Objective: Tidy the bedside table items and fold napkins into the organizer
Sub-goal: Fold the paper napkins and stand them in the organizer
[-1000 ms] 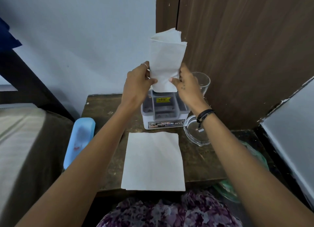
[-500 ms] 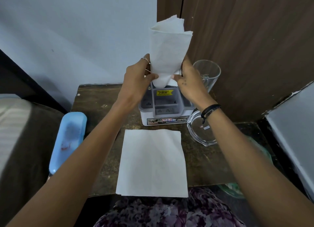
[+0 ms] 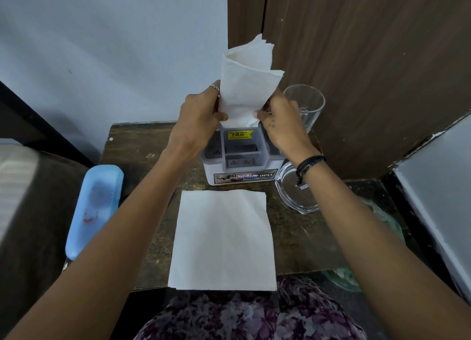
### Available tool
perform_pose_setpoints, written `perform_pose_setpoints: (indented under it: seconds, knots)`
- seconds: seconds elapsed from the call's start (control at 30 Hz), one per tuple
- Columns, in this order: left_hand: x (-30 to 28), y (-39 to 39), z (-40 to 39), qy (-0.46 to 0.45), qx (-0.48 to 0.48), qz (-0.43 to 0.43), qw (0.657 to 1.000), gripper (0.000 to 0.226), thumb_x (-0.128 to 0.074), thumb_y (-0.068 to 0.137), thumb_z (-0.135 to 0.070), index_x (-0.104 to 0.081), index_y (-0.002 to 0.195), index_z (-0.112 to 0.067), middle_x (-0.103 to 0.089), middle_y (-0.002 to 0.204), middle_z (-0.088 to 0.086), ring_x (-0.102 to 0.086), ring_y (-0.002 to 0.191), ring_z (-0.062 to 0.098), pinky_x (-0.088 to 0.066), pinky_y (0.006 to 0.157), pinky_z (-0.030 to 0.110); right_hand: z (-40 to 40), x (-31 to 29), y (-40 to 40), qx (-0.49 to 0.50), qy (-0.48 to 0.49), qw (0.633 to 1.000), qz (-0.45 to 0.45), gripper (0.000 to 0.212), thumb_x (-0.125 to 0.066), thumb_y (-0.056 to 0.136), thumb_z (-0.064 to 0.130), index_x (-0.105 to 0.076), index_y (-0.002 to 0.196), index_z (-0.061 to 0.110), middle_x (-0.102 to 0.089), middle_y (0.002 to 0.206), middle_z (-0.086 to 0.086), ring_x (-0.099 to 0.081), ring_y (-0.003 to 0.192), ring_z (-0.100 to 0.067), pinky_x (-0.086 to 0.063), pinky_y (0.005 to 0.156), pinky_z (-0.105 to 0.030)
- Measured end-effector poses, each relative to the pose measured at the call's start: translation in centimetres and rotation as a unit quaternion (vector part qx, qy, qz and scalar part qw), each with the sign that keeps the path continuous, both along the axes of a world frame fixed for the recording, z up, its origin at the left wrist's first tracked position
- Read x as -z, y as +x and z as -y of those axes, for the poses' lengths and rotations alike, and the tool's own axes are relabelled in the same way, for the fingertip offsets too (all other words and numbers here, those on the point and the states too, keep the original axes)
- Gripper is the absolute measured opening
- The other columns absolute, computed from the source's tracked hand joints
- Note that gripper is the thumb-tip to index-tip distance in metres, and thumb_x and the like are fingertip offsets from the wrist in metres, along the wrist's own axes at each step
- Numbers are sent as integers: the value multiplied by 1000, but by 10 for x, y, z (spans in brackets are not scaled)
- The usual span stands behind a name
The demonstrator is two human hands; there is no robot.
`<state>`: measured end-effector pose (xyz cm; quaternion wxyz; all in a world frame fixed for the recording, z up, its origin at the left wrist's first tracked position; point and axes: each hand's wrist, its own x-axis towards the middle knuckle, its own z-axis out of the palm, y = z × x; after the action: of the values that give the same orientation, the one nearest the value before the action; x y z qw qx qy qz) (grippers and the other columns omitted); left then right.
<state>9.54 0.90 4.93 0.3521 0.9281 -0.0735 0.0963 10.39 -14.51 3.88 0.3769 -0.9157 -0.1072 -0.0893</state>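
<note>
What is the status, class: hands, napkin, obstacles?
Left hand and right hand grip folded napkin, base at organizer top. Second napkin flat on table. Glass close beside right hand.

- Your left hand [image 3: 197,120] and right hand [image 3: 279,122] cover the sides of the rolled white paper napkin [image 3: 246,82]; its bottom end is out of sight behind the rim of the white and grey plastic organizer [image 3: 242,158].
- Your right wrist hides part of the clear glass dish [image 3: 297,194].
- The yellow price sticker [image 3: 239,134] has small print too fine to read.
- The flat white napkin [image 3: 223,240] overhangs the near edge of the dark wooden table [image 3: 142,148].
- The green object [image 3: 382,217] lies mostly hidden beyond the table's right edge; what it is cannot be told.
- The pale blue plastic case [image 3: 94,209] looks blurred.
</note>
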Motion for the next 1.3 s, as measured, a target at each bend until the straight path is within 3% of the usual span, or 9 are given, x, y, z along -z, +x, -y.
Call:
perform_pose_setpoints:
  seconds: [0.13, 0.27, 0.5, 0.6, 0.7, 0.87, 0.93, 1.03, 1.3]
  knots:
    - [2, 2, -2, -6, -1, -7, 1000, 35, -62, 80, 2, -55, 112, -9, -55, 87, 2, -54, 78, 23, -44, 73, 26, -1, -7, 4, 4, -33, 999, -30, 35, -55, 89, -1, -51, 124, 3, -62, 110, -14, -57, 102, -26, -38, 72, -20]
    - [6, 2, -3, -61, -17, -15, 998, 34, -62, 80, 3, -55, 111, -8, -56, 88, 4, -52, 62, 9, -39, 55, 2, -4, -15, 3, 5, -33, 997, -68, 56, -61, 81, -7, -41, 129, 11, -59, 110, -12, -55, 94, -21, -51, 85, -37]
    - [0, 5, -8, -76, 17, -41, 996, 49, -65, 79, 1, -50, 123, -15, -60, 94, 7, -57, 59, 2, -42, 56, 2, -11, -15, -1, 30, -87, 996, -21, 61, -68, 79, -1, -41, 133, 10, -60, 119, -16, -57, 109, -35, -47, 86, -38]
    - [-4, 8, -12, -24, 57, -73, 995, 57, -69, 77, -2, -45, 128, -13, -63, 106, 13, -60, 85, 20, -39, 62, 8, -6, -21, 1, 10, -99, 994, -49, 62, -70, 80, 4, -40, 134, 11, -60, 122, -15, -55, 113, -33, -44, 87, -33]
    - [-4, 10, -12, 25, 83, -96, 992, 54, -67, 81, -6, -42, 129, -10, -62, 113, 15, -56, 103, 26, -35, 71, 16, -2, -28, 8, -18, -9, 994, -110, 56, -69, 80, 5, -46, 130, 12, -62, 118, -5, -57, 105, -17, -40, 78, -18]
    - [4, 9, -6, 53, 57, -95, 992, 48, -62, 83, -7, -43, 127, -8, -61, 111, 19, -53, 107, 39, -42, 95, 43, -1, -24, 9, -1, 42, 996, -76, 37, -67, 82, 6, -58, 117, 9, -62, 96, 0, -56, 94, -14, -42, 74, -19]
    - [2, 8, -4, 16, 47, -79, 996, 51, -67, 79, -6, -43, 123, -10, -61, 104, 13, -58, 96, 31, -50, 81, 34, -1, -17, 10, 18, 21, 998, -61, 32, -69, 82, 9, -58, 111, 7, -60, 86, -1, -56, 88, -19, -43, 67, -23]
    - [-7, 8, -5, -76, 34, -76, 994, 47, -69, 78, -3, -44, 117, -10, -56, 96, 7, -57, 70, 12, -47, 52, 10, -1, -11, 12, 27, 11, 997, -71, 36, -71, 81, 12, -57, 113, 7, -65, 96, -10, -60, 93, -26, -51, 80, -35]
    - [-11, 5, -10, -132, 33, -42, 990, 47, -64, 81, 1, -48, 123, -11, -56, 104, 7, -60, 72, 9, -47, 55, 4, -1, -22, 9, -7, 93, 990, -104, 46, -71, 78, 4, -54, 119, 14, -67, 111, -7, -64, 100, -22, -53, 90, -43]
